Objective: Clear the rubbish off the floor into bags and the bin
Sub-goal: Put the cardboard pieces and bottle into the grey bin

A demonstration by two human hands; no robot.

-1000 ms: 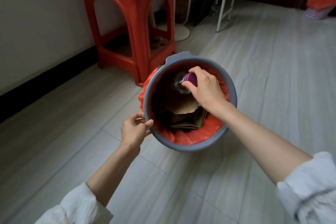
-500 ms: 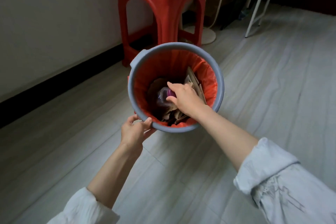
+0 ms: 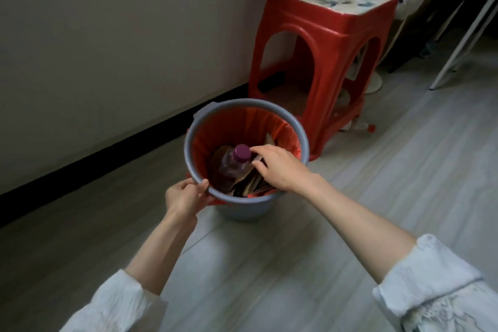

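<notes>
Bin: the grey bin (image 3: 192, 143), lined with a red bag (image 3: 231, 127), stands on the floor (image 3: 269, 264), just in front of the red stool (image 3: 323, 43).
Bottle: 1 clear bottle with a purple cap (image 3: 237, 160) sits inside the bin, cap up, on flattened cardboard (image 3: 253, 183).
Left hand: the left hand (image 3: 186, 197) grips the bin's near rim, fingers curled round it.
Right hand: the right hand (image 3: 277, 166) reaches into the bin, fingers loosely spread, tips apparently just beside the cap; contact is hard to judge.
Doing it well: steady the rim, lift the right hand straight out without snagging the bag.
Left over: what looks like another bottle (image 3: 361, 127) lies by the stool's foot.
</notes>
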